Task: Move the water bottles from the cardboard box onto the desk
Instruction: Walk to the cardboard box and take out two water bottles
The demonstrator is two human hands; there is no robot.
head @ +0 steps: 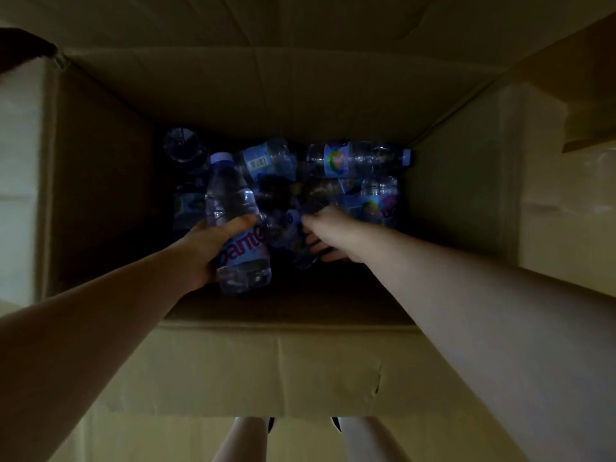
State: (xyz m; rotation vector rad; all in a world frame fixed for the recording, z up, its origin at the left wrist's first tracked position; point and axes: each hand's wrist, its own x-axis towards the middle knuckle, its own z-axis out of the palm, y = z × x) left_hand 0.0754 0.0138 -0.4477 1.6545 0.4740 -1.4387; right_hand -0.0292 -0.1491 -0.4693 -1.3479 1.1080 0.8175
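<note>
I am looking straight down into a deep cardboard box (273,105), both of my arms reaching inside. My left hand (213,248) grips a water bottle (233,221) around its label, thumb across the near-top of the label, cap pointing to the far side; the bottle sits above the pile at the left of the box floor. My right hand (325,233) is down among the other bottles (346,161), fingers curled around a second bottle (293,238) lying at the middle of the floor, though the dark blurs how firmly it is held. More bottles lie jumbled along the far wall and to the right. The near flap (276,368) hangs toward me.
</note>
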